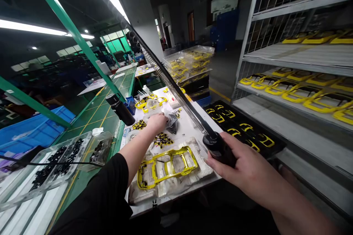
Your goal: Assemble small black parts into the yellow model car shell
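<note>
My right hand (239,161) is wrapped round a black electric screwdriver (217,147), which hangs from a spring and a dark cord; its tip is hidden. Out over the worktable, my left hand (157,122) has its fingers curled at a clear plastic bag (172,122) of dark small parts. What those fingers hold, if anything, is hidden. Nearer to me, a yellow toy-car body (168,167) lies in a worn, whitish foam fixture (202,158). Small yellow-and-black parts (163,140) are heaped between the left hand and the fixture.
A black cylinder (120,109) hangs left of my left arm. Clear trays of black parts (62,161) stand on the left. More yellow frames (149,102) lie farther back. To the right are a black tray (245,126) and a rack (292,58) with yellow frames.
</note>
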The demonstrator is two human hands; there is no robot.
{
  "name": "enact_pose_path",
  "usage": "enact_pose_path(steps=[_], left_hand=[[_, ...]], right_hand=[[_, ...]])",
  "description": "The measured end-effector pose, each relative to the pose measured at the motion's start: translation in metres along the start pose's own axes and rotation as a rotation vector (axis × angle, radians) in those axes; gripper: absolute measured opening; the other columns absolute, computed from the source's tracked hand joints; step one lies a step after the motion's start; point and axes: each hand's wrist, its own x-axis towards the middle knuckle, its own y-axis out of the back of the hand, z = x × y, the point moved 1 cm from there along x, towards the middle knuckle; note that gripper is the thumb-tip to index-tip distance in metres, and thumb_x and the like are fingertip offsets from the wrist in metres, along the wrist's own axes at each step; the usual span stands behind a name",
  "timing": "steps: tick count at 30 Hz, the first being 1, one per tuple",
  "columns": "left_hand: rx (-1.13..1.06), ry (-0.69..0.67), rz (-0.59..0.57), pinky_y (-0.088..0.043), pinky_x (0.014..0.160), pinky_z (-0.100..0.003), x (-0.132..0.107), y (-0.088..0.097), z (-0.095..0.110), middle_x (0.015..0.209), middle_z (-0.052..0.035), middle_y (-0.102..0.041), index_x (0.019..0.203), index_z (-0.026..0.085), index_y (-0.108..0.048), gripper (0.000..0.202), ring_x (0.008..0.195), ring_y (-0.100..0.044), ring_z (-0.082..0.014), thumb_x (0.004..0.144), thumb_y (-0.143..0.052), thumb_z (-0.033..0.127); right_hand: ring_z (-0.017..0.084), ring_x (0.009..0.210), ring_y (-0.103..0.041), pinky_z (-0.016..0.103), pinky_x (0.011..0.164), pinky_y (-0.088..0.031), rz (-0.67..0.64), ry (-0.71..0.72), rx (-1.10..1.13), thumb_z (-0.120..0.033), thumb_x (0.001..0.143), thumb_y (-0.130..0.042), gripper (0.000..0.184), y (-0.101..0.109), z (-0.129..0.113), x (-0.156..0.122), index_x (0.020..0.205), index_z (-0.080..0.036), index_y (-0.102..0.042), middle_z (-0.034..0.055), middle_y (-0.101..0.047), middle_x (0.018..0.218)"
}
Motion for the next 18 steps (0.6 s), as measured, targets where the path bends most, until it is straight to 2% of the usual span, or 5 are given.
enact_pose_path(steps=[9, 12, 18], left_hand=[[0.002, 0.044, 0.015, -0.066, 0.106, -0.051, 0.017, -0.003, 0.000, 0.140, -0.0124, -0.074, 0.136, 0.019, -0.074, 0.035, 0.123, -0.075, -0.0277, 0.110, -0.074, 0.043], [0.009, 0.028, 0.013, -0.066, 0.106, -0.050, 0.015, -0.002, -0.003, 0.139, -0.0122, -0.075, 0.134, 0.020, -0.074, 0.033, 0.122, -0.075, -0.0269, 0.111, -0.074, 0.043], [0.017, -0.043, 0.006, -0.065, 0.108, -0.052, 0.001, 0.002, -0.015, 0.136, -0.0119, -0.076, 0.132, 0.018, -0.075, 0.035, 0.122, -0.075, -0.0276, 0.110, -0.074, 0.044]], right_hand=[[0.027, 0.109, -0.081, 0.034, 0.089, -0.069, -0.022, 0.005, -0.052, -0.050, 0.106, -0.077, 0.031, -0.006, -0.002, -0.002, 0.128, -0.028, -0.071, 0.0032, -0.083, 0.120], [0.026, 0.105, -0.081, 0.033, 0.088, -0.068, -0.010, -0.007, -0.061, -0.049, 0.107, -0.076, 0.031, -0.004, -0.002, -0.005, 0.131, -0.029, -0.071, 0.0021, -0.083, 0.119], [0.027, 0.121, -0.081, 0.032, 0.094, -0.068, 0.041, 0.022, -0.065, -0.047, 0.105, -0.078, 0.036, -0.003, 0.001, -0.008, 0.137, -0.031, -0.072, 0.0021, -0.082, 0.133]])
